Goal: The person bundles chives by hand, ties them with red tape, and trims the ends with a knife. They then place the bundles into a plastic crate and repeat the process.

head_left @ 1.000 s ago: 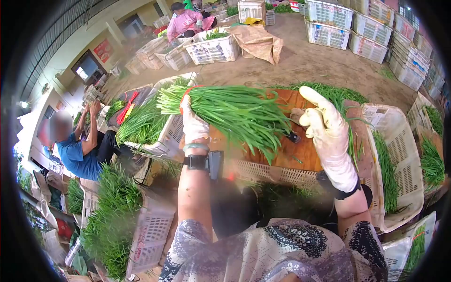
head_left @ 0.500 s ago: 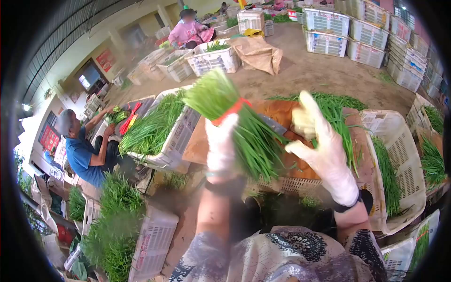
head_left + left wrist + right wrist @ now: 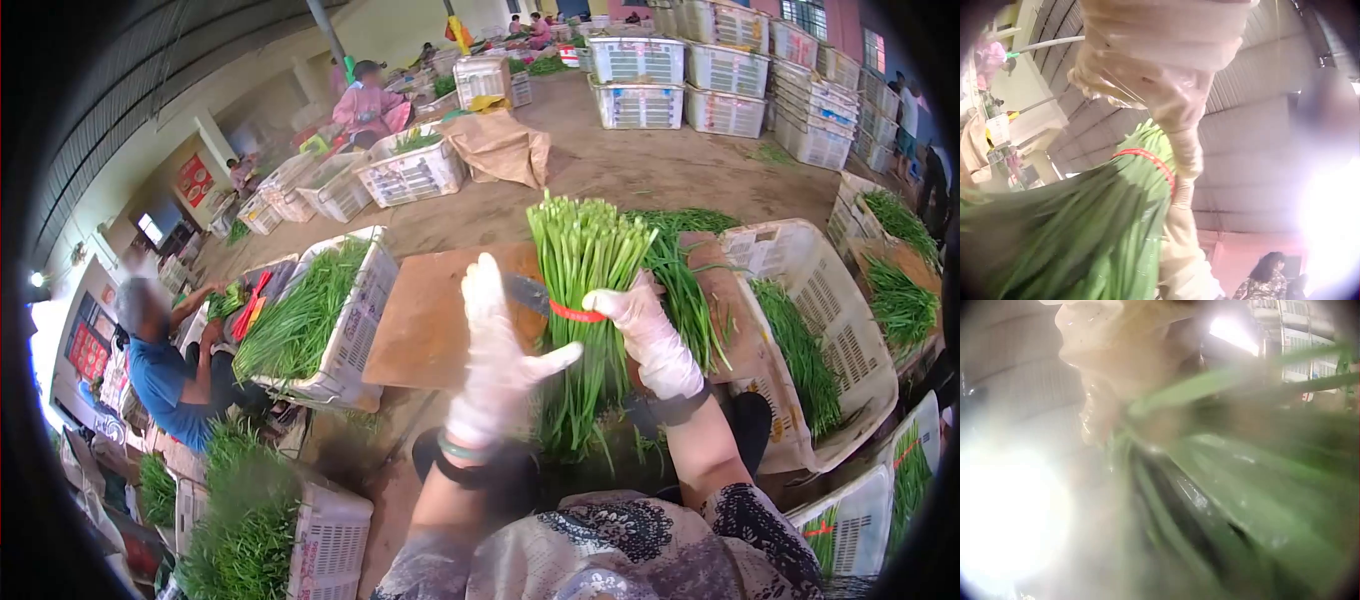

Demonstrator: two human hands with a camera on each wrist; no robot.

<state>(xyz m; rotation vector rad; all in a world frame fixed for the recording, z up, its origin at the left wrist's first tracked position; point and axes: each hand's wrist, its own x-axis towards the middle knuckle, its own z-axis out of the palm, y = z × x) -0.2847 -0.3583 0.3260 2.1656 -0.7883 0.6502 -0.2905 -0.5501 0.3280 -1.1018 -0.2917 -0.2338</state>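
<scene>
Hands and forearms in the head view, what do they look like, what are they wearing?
The left hand and right hand wear thin, wrinkled, whitish gloves. The left wrist has a greenish band and a dark strap; the right has a wide dark cuff. The pale, patterned sleeves carry black and grey ornamental motifs.

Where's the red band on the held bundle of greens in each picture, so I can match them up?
Head: the red band is right of centre, around the bundle, by the right hand.
Left wrist: near the middle, around the same bundle.
Right wrist: not visible.
Shared landmark: the bundle's green leaves, blurred in the right wrist view.
</scene>
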